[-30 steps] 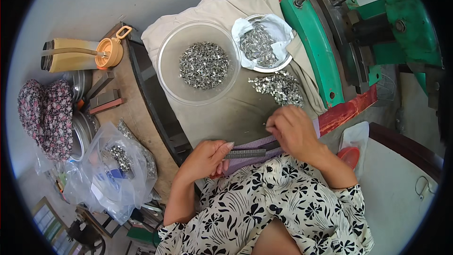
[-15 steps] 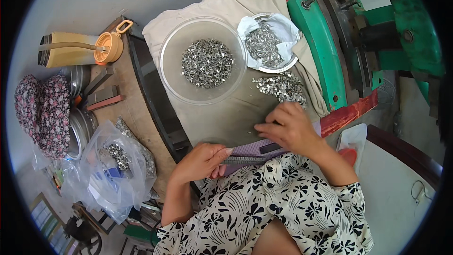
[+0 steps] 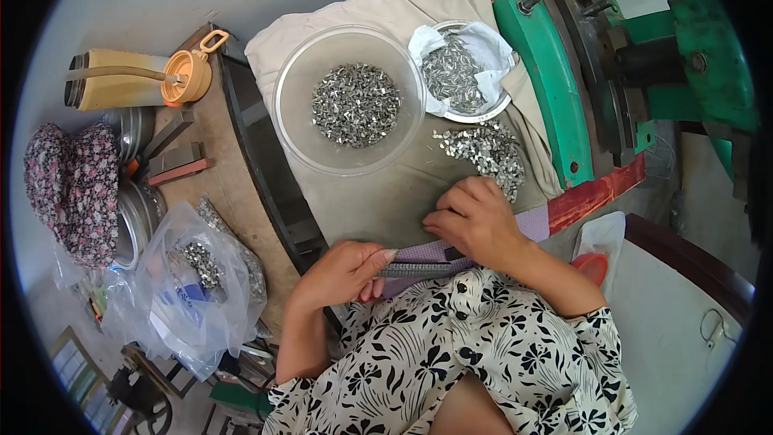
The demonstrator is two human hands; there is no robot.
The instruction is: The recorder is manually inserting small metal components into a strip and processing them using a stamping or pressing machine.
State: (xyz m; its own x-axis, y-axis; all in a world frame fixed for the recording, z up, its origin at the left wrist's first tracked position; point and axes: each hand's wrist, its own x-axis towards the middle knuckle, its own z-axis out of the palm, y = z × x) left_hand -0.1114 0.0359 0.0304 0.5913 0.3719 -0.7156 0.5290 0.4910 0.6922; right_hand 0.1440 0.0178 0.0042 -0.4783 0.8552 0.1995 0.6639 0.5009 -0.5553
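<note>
My left hand (image 3: 342, 274) is closed around the left end of a long grey ridged strip (image 3: 417, 269), its thumb lying on top. The strip lies near my lap, along a purple textured cloth (image 3: 529, 224) at the table's front edge. Just above its right part, my right hand (image 3: 479, 221) is closed, fingers bent and pressed together; anything between the fingertips is hidden. Beyond that hand spreads a loose pile of small shiny metal pieces (image 3: 487, 153). A large clear plastic bowl (image 3: 291, 125) holds many small metal parts (image 3: 354, 105).
A metal bowl (image 3: 475, 118) lined with white plastic holds slim metal pieces. At right stands a green machine (image 3: 543, 89). A wooden table (image 3: 229, 169) at left bears an orange-lidded bottle (image 3: 189, 76), metal blocks (image 3: 177, 163) and a plastic bag (image 3: 169, 306) of metal pieces.
My right hand has moved slightly left and down toward the strip, its fingers drawn closer together. My left hand keeps its hold on the strip.
</note>
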